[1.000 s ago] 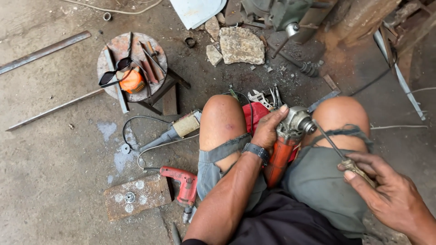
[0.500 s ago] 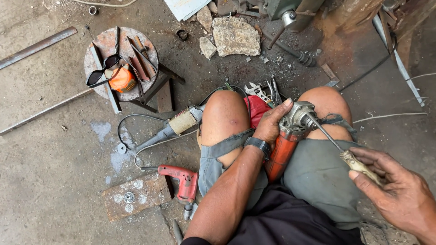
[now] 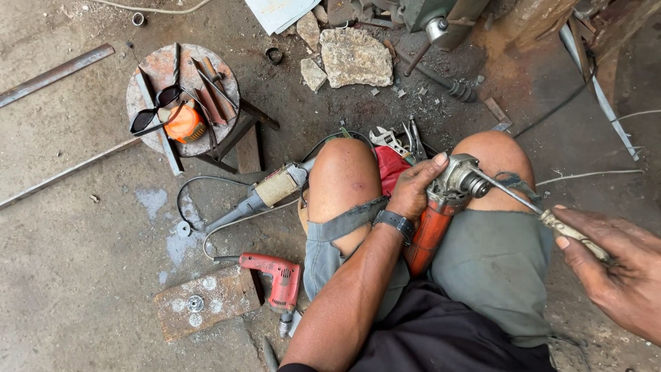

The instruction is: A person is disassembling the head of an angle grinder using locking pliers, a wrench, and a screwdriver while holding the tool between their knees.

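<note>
angle grinder [image 3: 441,207] | between knees (upright) | left grip [image 3: 415,189] clasps head | right grip [image 3: 613,269] holds screwdriver [image 3: 544,217]

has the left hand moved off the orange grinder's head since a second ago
No. The left hand still grips the orange grinder near its head, between the knees, as before; only the camera view shifted.

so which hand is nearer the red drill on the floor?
Left. The left hand grips the grinder between the knees, closer to the red drill. The right hand holds a screwdriver at far right.
</note>
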